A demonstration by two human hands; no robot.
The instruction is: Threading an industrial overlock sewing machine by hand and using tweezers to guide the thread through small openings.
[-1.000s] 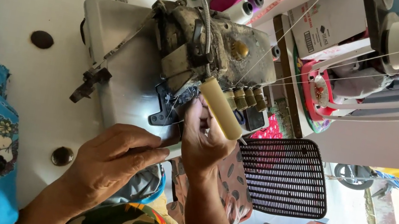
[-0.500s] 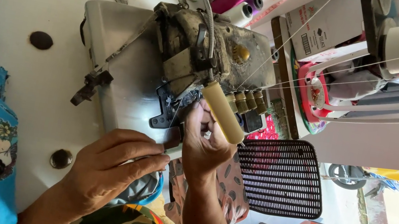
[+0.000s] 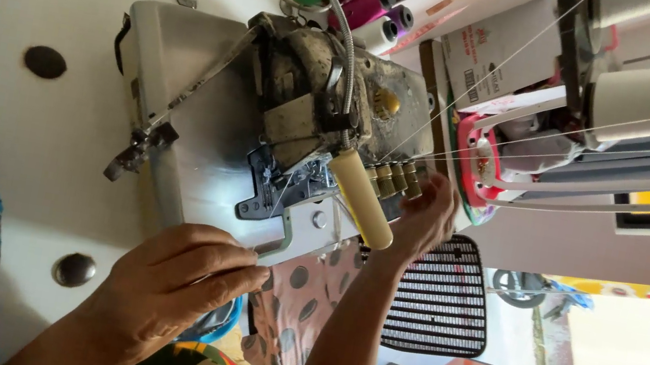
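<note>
Threading step — left hand (image 3: pixel 167 293) fingers pinch thread at serger (image 3: pixel 262 136); right hand (image 3: pixel 425 218) fingers loosely open by brass dials (image 3: pixel 395 177) — next calls for steady guidance.

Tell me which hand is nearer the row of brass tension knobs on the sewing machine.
Right. The right hand reaches up right beside the brass tension knobs, fingertips almost at them. The left hand sits well away, at the machine's front edge, pinching something thin.
</note>
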